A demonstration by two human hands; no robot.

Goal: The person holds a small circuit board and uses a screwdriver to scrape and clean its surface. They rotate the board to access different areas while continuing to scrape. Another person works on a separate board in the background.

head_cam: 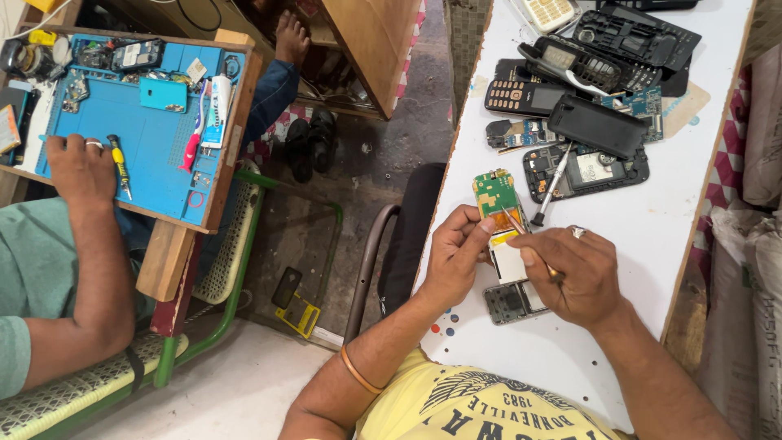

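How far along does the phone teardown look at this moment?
Done: one phone is opened, its back shell lying on the white table. In hand: the left hand steadies the green circuit board while the right hand works thin tweezers on it. Left: a pile of phones beyond.

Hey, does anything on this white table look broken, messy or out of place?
Yes. Behind the left hand and right hand, which hold a bare circuit board and a thin tool, opened phones lie heaped with covers off. A screwdriver rests across one open phone back.
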